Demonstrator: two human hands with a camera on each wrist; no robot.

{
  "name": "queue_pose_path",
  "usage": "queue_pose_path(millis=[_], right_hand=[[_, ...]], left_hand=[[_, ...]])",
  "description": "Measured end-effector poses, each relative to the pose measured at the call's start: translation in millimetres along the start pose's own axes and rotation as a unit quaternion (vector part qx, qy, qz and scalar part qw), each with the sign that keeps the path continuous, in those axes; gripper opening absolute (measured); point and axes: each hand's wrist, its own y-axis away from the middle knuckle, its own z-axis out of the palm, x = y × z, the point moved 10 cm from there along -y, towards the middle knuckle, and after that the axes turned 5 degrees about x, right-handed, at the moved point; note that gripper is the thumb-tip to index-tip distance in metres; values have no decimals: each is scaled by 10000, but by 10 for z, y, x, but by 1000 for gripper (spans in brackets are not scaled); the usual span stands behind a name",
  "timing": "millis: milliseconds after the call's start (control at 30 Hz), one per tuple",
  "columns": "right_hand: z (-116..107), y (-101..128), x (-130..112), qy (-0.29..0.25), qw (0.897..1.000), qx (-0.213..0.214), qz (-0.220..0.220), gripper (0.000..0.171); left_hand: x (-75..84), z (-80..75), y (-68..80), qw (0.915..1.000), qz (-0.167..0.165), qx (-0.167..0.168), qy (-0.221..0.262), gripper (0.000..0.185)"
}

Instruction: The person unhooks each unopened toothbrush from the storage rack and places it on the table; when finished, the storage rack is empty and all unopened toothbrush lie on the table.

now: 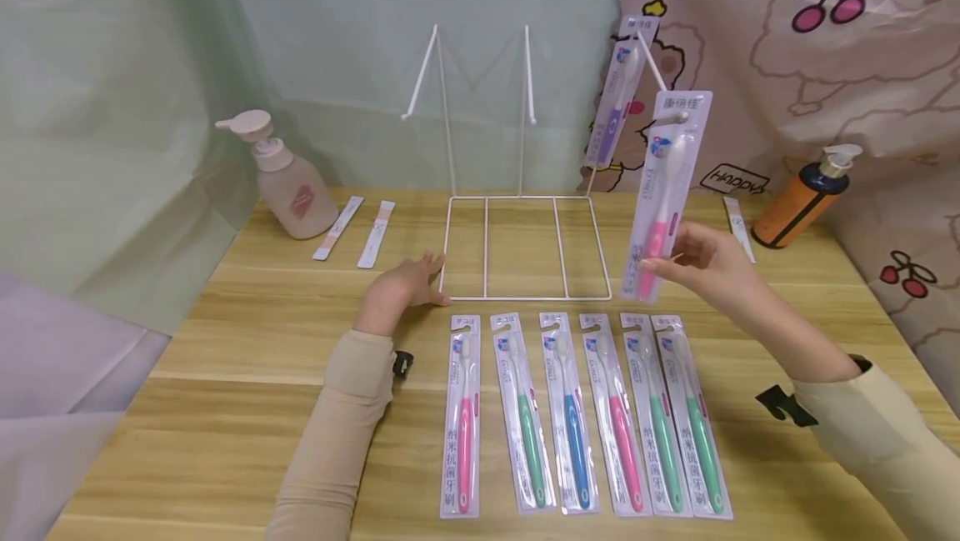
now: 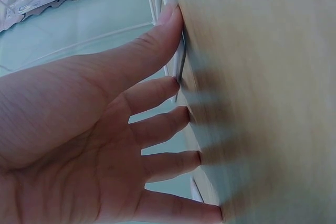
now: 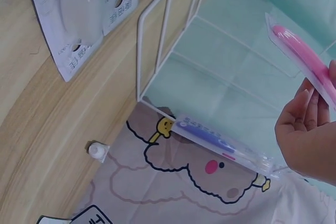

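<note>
Between the thumb and fingers of my right hand [image 1: 712, 262] is the lower end of a packaged pink toothbrush [image 1: 660, 216]. Near the package's top, the tip of the rack's right prong shows in front of the card. Further back on that prong hangs a packaged purple toothbrush [image 1: 618, 99]. My left hand [image 1: 405, 287] is at the front left corner of the white wire rack [image 1: 525, 298]. In the left wrist view, its thumb [image 2: 152, 40] touches the wire and its spread fingertips meet the tabletop.
Several packaged toothbrushes [image 1: 576, 441] lie in a row before the rack, with pink, green and blue handles. A pink pump bottle [image 1: 296, 195] and two paper sachets [image 1: 377, 234] are at left. An orange pump bottle [image 1: 802, 203] and another sachet [image 1: 738, 228] are at right.
</note>
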Motion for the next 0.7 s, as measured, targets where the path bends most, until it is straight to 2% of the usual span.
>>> queue_pose_path(millis=[200,433,700], right_hand=[[-6,72,-101,-166,9992,-65,-368,30],[-92,161,-206,-70,9992,98,-373,32],[-199,343,-108,296,9983,-2,-505,29]], left_hand=[[-4,2,-2,10000,7,30,-4,83],[7,6,15,10000,15,1,-2,84],[5,1,8,10000,76,28,-45,83]])
